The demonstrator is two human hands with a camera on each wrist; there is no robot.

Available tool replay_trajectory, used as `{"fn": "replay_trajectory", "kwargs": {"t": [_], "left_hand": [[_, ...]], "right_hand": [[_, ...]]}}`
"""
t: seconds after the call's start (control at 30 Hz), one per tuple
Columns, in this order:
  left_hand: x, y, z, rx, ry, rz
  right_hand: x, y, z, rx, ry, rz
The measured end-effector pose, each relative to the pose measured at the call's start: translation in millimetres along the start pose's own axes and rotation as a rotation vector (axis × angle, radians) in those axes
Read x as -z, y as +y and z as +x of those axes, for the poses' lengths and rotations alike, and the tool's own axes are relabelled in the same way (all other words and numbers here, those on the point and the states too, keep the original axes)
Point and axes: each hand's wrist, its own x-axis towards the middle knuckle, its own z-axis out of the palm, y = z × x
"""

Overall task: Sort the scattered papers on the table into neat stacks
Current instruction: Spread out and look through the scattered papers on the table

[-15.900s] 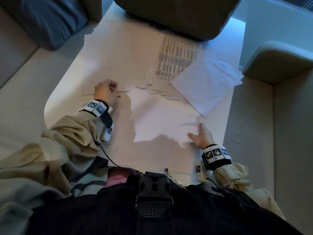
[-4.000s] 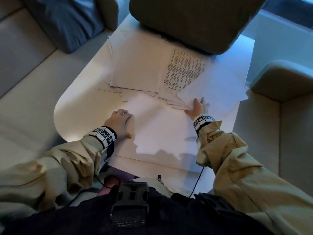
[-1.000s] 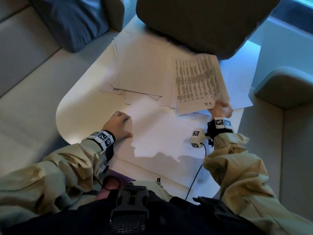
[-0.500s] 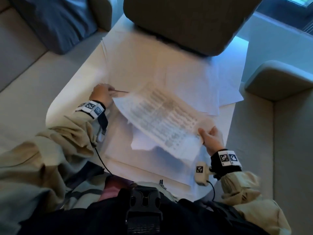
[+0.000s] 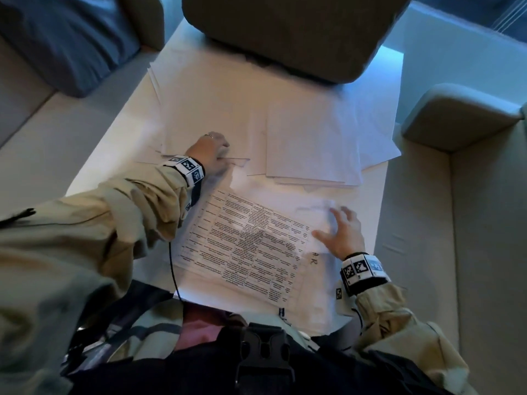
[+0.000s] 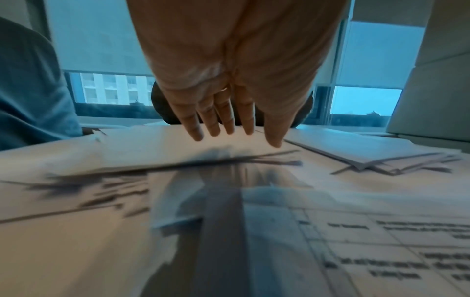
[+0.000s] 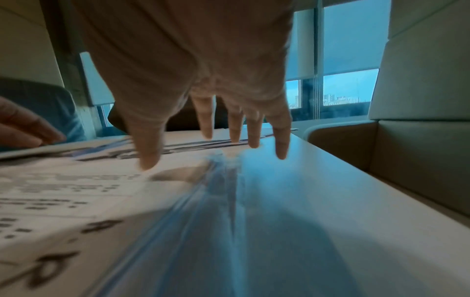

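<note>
A printed sheet with a table [image 5: 245,246] lies skewed on the near stack of white papers on the white table [image 5: 94,163]. My right hand [image 5: 339,232] is spread flat at its right edge, fingers straight [image 7: 281,144], holding nothing. My left hand [image 5: 209,151] reaches over the front edge of a fanned pile of blank sheets [image 5: 205,109] at the back left, fingers straight [image 6: 218,124] just above the paper. Another loose pile of blank sheets [image 5: 313,143] lies at the back right.
A dark cushion [image 5: 285,32] overhangs the table's far end. A blue cushion [image 5: 65,38] sits on the sofa at the far left. A beige armrest [image 5: 462,115] and seat flank the table's right side. Wrist cables hang near the table's front edge.
My right hand has laid the printed sheet down on the near stack and let go of it, now lying spread at its edge. My left hand stays at the back-left pile.
</note>
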Motion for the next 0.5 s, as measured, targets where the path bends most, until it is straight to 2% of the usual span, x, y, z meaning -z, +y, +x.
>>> {"fn": "replay_trajectory", "kwargs": {"t": [0.1, 0.33, 0.5], "left_hand": [[-11, 1, 14, -0.005, -0.001, 0.026], [-17, -1, 27, 0.096, 0.026, 0.117], [-11, -2, 27, 0.012, 0.126, 0.047]], "right_hand": [[-2, -3, 3, -0.02, -0.08, -0.049], [1, -9, 4, -0.035, -0.049, -0.01], [1, -9, 2, -0.032, -0.033, 0.01]]}}
